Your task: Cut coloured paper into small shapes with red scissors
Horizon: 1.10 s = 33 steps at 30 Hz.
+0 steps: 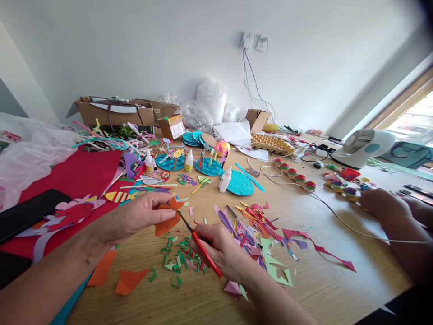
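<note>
Your left hand (144, 212) pinches an orange paper cutout (166, 220); your right (closed around red-handled scissors (203, 250)) meets its edge.

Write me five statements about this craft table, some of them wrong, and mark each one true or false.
1. The right hand holds scissors with red handles. True.
2. The left hand holds a piece of green paper. False: the paper it holds is orange.
3. Green paper scraps lie on the table. True.
4. The yellow fish on the left is covered in blue dots. False: it has red stripes.
5. The white fan is at the left end of the table, by the plastic bag. False: it is on the right, near the window.
</note>
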Each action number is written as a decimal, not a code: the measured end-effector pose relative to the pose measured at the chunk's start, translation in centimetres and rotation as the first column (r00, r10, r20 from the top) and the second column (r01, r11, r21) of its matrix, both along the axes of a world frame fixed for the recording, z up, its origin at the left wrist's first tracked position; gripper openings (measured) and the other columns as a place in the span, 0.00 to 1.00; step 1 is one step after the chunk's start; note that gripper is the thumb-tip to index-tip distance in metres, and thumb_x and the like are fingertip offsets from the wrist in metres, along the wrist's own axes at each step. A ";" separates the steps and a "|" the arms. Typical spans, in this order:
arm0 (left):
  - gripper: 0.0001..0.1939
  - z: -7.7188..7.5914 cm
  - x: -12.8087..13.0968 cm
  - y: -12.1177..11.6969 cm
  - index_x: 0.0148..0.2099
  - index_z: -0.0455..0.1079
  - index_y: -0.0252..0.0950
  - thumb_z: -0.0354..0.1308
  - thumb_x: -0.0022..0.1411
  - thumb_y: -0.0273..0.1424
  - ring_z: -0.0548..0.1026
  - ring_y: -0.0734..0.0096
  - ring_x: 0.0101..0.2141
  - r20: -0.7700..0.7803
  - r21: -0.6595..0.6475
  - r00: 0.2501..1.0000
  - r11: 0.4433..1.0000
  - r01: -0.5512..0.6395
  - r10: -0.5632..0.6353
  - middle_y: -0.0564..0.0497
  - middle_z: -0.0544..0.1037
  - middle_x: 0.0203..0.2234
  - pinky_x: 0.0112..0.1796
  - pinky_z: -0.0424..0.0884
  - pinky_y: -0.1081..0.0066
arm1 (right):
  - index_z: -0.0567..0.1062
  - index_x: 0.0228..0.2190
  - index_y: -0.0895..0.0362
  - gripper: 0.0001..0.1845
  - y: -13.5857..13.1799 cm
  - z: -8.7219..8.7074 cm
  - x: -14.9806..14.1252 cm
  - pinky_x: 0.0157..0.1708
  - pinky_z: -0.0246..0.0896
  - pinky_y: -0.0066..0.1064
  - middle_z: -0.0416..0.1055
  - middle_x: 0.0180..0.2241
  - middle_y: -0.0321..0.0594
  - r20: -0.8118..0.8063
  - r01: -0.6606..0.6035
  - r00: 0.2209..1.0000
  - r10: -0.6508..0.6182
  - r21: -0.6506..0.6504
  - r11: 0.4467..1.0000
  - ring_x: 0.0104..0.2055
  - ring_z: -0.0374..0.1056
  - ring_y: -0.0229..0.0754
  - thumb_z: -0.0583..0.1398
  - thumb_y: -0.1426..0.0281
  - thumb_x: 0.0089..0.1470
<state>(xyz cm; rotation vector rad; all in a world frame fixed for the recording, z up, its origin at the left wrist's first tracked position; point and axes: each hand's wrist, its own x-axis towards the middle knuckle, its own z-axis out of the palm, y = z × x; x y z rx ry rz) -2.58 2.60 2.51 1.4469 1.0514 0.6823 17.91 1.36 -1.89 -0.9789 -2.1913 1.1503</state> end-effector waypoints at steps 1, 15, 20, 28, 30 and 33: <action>0.04 0.0 0.0 0.0 0.29 0.68 0.37 0.56 0.55 0.31 0.61 0.78 0.20 -0.005 0.000 1.000 1.000 -0.003 0.003 0.60 0.67 0.16 0.25 0.58 0.77 | 0.57 0.18 0.57 0.19 0.0 0.0 0.0 0.17 0.40 0.22 0.50 0.15 0.27 0.009 0.005 1.000 -0.005 0.023 1.000 0.18 0.45 0.29 0.55 0.64 0.56; 0.10 -0.2 -0.7 0.1 0.31 0.68 0.35 0.57 0.56 0.37 0.60 0.78 0.20 -0.093 -0.026 0.995 0.999 0.027 -0.029 0.59 0.65 0.17 0.21 0.55 0.77 | 0.58 0.19 0.56 0.19 -0.1 -0.3 0.0 0.18 0.40 0.23 0.51 0.15 0.27 0.097 0.010 0.995 -0.027 0.177 0.984 0.18 0.46 0.30 0.54 0.63 0.58; 0.10 0.2 -0.7 0.0 0.33 0.68 0.36 0.55 0.56 0.38 0.60 0.78 0.21 -0.129 -0.012 0.991 0.999 0.030 -0.031 0.59 0.65 0.19 0.22 0.55 0.77 | 0.59 0.19 0.57 0.19 0.0 -0.4 0.0 0.18 0.40 0.24 0.51 0.15 0.27 0.100 0.026 0.994 -0.045 0.182 0.983 0.18 0.46 0.30 0.54 0.63 0.57; 0.09 0.2 -0.6 0.0 0.32 0.67 0.36 0.55 0.55 0.37 0.61 0.77 0.22 -0.133 -0.022 0.991 1.000 0.020 -0.023 0.58 0.65 0.20 0.22 0.55 0.77 | 0.58 0.19 0.56 0.18 0.3 -0.7 0.1 0.18 0.41 0.23 0.52 0.16 0.27 0.082 -0.001 0.997 -0.011 0.144 0.990 0.18 0.48 0.30 0.54 0.63 0.57; 0.09 0.2 -0.6 0.0 0.32 0.67 0.36 0.55 0.55 0.37 0.60 0.78 0.21 -0.136 -0.014 0.990 1.000 0.021 -0.023 0.59 0.65 0.19 0.22 0.55 0.77 | 0.58 0.20 0.56 0.17 0.3 -0.7 0.1 0.18 0.41 0.23 0.52 0.16 0.27 0.082 -0.003 0.997 -0.009 0.140 0.990 0.18 0.48 0.30 0.54 0.64 0.57; 0.10 0.2 -0.7 0.0 0.31 0.67 0.36 0.55 0.56 0.39 0.60 0.78 0.20 -0.126 -0.014 0.992 1.000 0.027 -0.029 0.59 0.65 0.17 0.21 0.53 0.78 | 0.59 0.20 0.56 0.17 0.2 -0.7 0.0 0.18 0.42 0.23 0.53 0.16 0.28 0.073 -0.012 0.997 0.003 0.122 0.992 0.18 0.48 0.30 0.54 0.64 0.57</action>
